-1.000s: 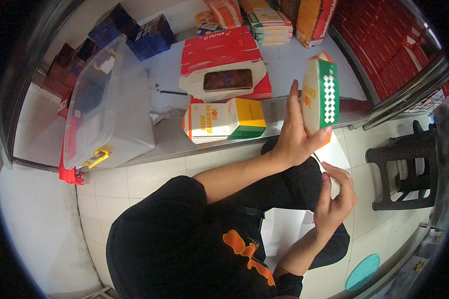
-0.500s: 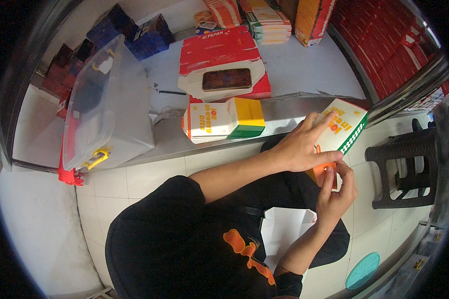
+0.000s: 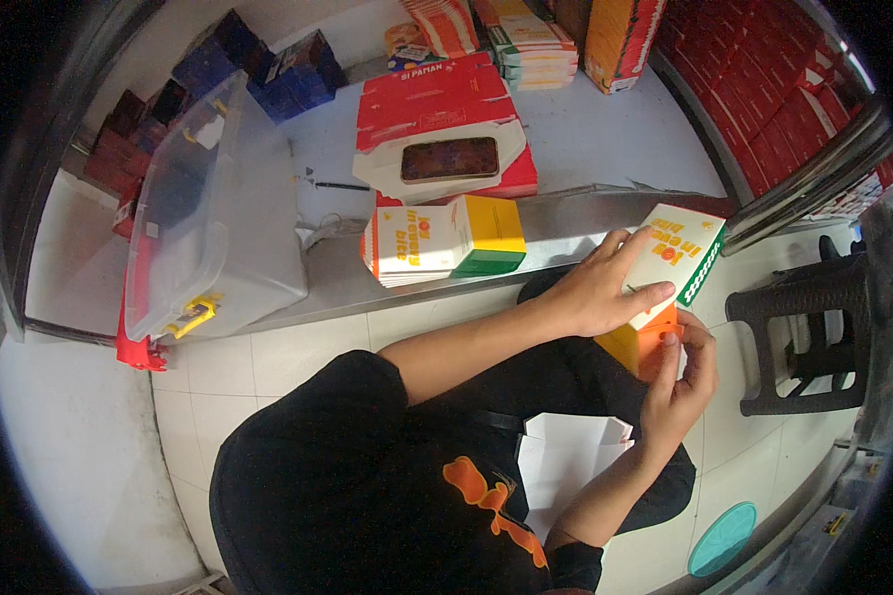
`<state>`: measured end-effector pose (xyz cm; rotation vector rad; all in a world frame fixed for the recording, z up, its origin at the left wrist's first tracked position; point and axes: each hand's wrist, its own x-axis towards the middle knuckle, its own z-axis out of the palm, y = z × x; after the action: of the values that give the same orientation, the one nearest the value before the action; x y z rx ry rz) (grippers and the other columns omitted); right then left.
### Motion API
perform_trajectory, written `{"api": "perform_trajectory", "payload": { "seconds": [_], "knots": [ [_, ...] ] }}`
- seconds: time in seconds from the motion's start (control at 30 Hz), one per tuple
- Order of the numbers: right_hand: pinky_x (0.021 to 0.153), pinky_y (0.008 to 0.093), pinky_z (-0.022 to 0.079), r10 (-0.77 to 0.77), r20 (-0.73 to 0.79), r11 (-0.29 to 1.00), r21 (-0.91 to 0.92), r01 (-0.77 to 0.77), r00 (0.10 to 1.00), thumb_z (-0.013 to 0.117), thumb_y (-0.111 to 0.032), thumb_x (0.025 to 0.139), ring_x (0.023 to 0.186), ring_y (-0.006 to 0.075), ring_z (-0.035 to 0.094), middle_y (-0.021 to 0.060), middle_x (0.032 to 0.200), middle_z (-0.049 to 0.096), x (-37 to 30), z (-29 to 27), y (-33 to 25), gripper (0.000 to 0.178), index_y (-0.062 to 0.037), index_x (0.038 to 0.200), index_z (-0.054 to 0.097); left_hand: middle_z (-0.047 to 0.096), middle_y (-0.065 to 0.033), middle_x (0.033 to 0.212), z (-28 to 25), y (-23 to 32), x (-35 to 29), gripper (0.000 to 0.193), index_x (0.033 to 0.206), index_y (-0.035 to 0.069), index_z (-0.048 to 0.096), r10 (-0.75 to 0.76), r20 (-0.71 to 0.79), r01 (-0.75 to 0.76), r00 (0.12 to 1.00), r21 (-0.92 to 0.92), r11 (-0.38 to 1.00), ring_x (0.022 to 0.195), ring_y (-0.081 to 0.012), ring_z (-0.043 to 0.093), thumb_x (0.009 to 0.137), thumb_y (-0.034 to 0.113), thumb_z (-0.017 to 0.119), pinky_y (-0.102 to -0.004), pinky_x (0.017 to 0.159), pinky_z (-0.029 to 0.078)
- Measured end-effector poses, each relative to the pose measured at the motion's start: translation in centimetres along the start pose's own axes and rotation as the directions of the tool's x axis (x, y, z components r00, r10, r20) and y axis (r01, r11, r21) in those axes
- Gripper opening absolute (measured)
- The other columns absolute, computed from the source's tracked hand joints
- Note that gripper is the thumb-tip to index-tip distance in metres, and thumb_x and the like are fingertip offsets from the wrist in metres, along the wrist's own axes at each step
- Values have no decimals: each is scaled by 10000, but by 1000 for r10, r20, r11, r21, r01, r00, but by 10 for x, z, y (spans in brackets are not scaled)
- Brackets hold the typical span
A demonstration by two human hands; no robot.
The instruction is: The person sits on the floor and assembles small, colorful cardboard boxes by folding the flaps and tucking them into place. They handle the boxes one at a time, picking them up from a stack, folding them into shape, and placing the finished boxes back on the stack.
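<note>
A white, green and orange cardboard carton [image 3: 681, 241] is held at the right, over my lap. My left hand [image 3: 605, 288] lies over its near left side, thumb across the white printed face and fingers round the far edge. At the lower end, my right hand [image 3: 687, 372] grips the orange end panel, thumb in front and fingers curled round the edge. Part of the yellow side shows beneath my left hand. An unfolded white card piece [image 3: 571, 466] lies on my lap behind my right forearm.
On the bench stand a stack of flat white and yellow cartons [image 3: 486, 238], a phone [image 3: 450, 159] on red card sheets [image 3: 422, 99], a pen [image 3: 342, 185] and a clear plastic bin [image 3: 223, 233]. A dark stool [image 3: 802, 317] is at right; a teal round object [image 3: 722, 538] lies lower right.
The carton has tilted and moved slightly left, showing more of its orange panel. My left thumb has shifted up onto the white face, and my right fingers have moved along the orange end.
</note>
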<state>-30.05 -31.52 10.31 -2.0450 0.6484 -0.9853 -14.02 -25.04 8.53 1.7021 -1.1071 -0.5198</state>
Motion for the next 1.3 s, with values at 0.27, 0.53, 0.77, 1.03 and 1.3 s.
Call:
{"api": "perform_trajectory", "payload": {
  "seconds": [0.27, 0.53, 0.77, 1.03, 1.3],
  "knots": [
    [852, 324, 509, -99, -1, 987, -130, 98, 995, 547, -5, 949, 933, 184, 640, 152, 1026, 687, 4, 1, 0, 137, 67, 1027, 634, 397, -285, 1341, 1, -2, -4, 819, 1452, -65, 268, 69, -32, -70, 997, -21, 997, 1257, -422, 465, 915, 440, 624, -441, 1044, 400],
    [783, 325, 527, -101, -167, 973, -221, 63, 981, 564, 19, 914, 823, 200, 665, 163, 949, 695, 1, 10, 0, 144, 64, 1029, 637, 380, -294, 1356, 8, -5, -5, 864, 1457, -74, 237, 29, -11, -29, 1000, -58, 998, 1272, -426, 452, 906, 456, 639, -445, 1061, 391],
    [803, 332, 523, -93, -53, 977, -196, 81, 994, 563, 16, 899, 829, 205, 665, 164, 926, 692, 3, 3, 1, 154, 64, 1023, 640, 389, -291, 1365, 7, -9, -5, 857, 1466, -71, 234, 36, 2, -36, 999, -56, 998, 1292, -417, 433, 915, 453, 628, -437, 1075, 376],
    [812, 364, 508, 51, 4, 999, 18, -51, 999, 574, -37, 893, 903, 260, 671, 168, 974, 689, 1, 1, 2, 133, 26, 985, 646, 389, -294, 1373, 15, -16, -1, 831, 1462, -72, 247, 65, 58, -57, 996, -140, 989, 1308, -404, 419, 926, 446, 615, -443, 1082, 366],
    [889, 301, 444, 180, 65, 923, 335, -191, 982, 656, -96, 888, 927, 169, 589, 93, 976, 642, 0, 1, 17, 167, 30, 989, 618, 392, -313, 1377, 8, -20, -4, 1007, 1468, -51, 250, 80, -59, -83, 995, -48, 995, 1327, -401, 411, 803, 524, 741, -443, 1089, 362]
  ]
}}
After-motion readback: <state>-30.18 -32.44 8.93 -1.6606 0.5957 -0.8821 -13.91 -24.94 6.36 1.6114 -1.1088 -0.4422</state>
